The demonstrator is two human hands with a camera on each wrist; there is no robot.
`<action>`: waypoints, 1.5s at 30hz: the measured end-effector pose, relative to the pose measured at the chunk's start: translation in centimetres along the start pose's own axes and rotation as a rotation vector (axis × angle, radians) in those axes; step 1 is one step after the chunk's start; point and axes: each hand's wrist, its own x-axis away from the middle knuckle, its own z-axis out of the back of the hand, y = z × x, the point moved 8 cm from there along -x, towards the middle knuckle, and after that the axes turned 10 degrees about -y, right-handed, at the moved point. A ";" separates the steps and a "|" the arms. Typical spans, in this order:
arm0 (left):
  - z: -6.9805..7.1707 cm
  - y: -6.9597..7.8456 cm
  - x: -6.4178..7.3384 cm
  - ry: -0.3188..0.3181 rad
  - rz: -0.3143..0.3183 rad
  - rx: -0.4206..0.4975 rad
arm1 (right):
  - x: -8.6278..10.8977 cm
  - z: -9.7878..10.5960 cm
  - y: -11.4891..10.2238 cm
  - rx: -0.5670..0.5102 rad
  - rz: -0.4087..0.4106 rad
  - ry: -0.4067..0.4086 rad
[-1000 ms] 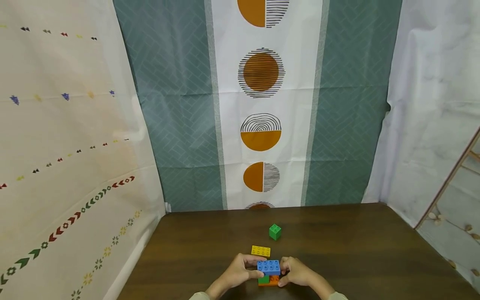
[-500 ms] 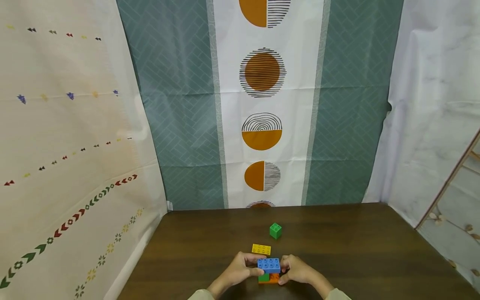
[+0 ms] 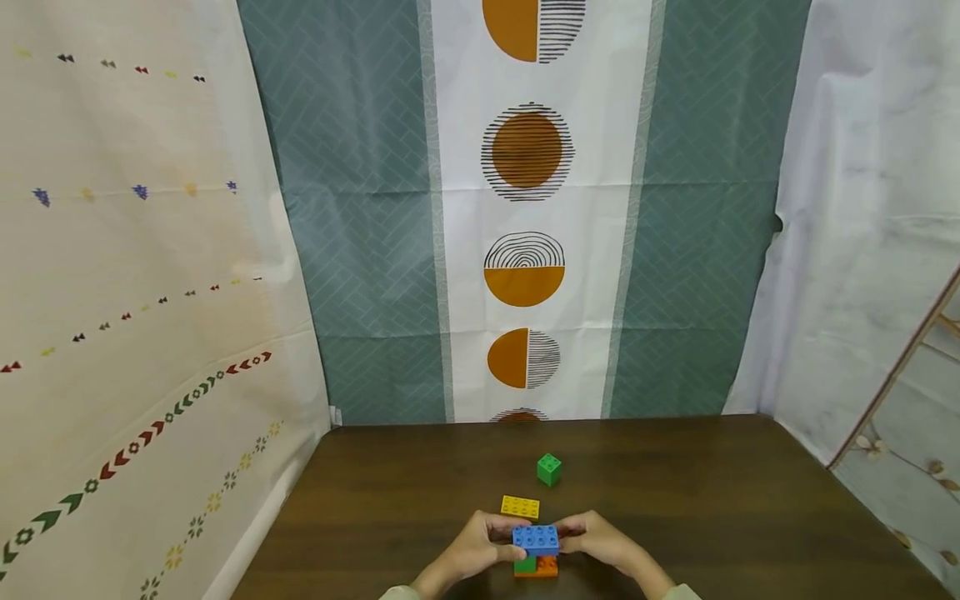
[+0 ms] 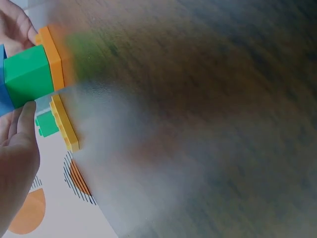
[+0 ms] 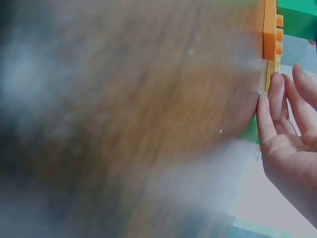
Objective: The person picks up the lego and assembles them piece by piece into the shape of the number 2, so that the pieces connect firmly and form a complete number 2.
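Note:
A blue brick (image 3: 536, 540) with studs on top sits over a green block (image 3: 525, 564), which stands on the left part of a thin orange brick (image 3: 547, 568). My left hand (image 3: 480, 546) grips the left end of the blue brick, thumb in front and fingers behind. Its fingers (image 4: 25, 121) lie along the green block in the left wrist view. My right hand (image 3: 603, 542) is at the right end of the blue brick, fingers loosely bent; in the right wrist view nothing shows between thumb and fingers.
A thin yellow brick (image 3: 521, 507) lies just behind the stack, and a small green brick (image 3: 549, 469) stands farther back on the dark wooden table (image 3: 405, 467). Patterned cloths (image 3: 375, 250) hang behind and at both sides.
My right hand has left the orange brick's right end and risen beside the blue brick, its fingers less curled. My left hand keeps its grip. The head view shifts slightly.

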 end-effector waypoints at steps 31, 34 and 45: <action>0.1 -0.1 0.0 0.040 0.035 -0.035 | -3.5 6.2 -1.4 0.401 -0.072 0.624; -0.1 -0.1 0.0 0.037 0.036 -0.027 | -4.2 6.3 -0.6 0.377 -0.142 0.549; 0.1 -0.4 0.2 0.042 0.066 -0.027 | -6.0 5.7 0.3 0.330 -0.183 0.526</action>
